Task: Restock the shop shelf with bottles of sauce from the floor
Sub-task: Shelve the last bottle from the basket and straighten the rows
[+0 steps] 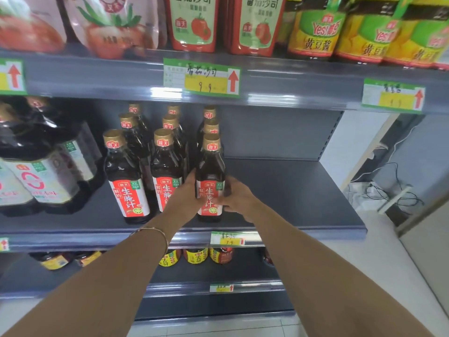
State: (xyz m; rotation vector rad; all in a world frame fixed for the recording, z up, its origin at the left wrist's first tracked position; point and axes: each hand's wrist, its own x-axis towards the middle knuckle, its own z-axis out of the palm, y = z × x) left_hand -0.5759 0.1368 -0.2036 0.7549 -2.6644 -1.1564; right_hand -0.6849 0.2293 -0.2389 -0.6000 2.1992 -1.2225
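Both hands are on one bottle of sauce [210, 178] that stands upright at the front of the middle shelf [291, 190]. The left hand [188, 190] presses against the bottle's left side and the right hand [237, 198] wraps its right side, fingers curled behind the red label, so the lower corners of the label are covered. The bottle's base appears to rest on the shelf, though the hands hide part of it.

It heads the rightmost of three rows of matching bottles [126, 176], all dark with gold caps; the ones behind are mostly hidden, with only caps and necks showing. To the left, larger dark bottles [38, 166] are blurred and cut off by the frame edge. The right half of the shelf is bare.

A thin bracelet [155, 231] circles the left wrist. On the shelf above, red pouches [194, 25] and yellow-labelled jars [315, 32] are cropped at the top. A price tag [201, 77] on the rail carries handwriting too smeared to read. Below, small jars [195, 255] sit in shadow, partly blocked by the forearms. Tangled cables [388, 190] lie on the floor at right.
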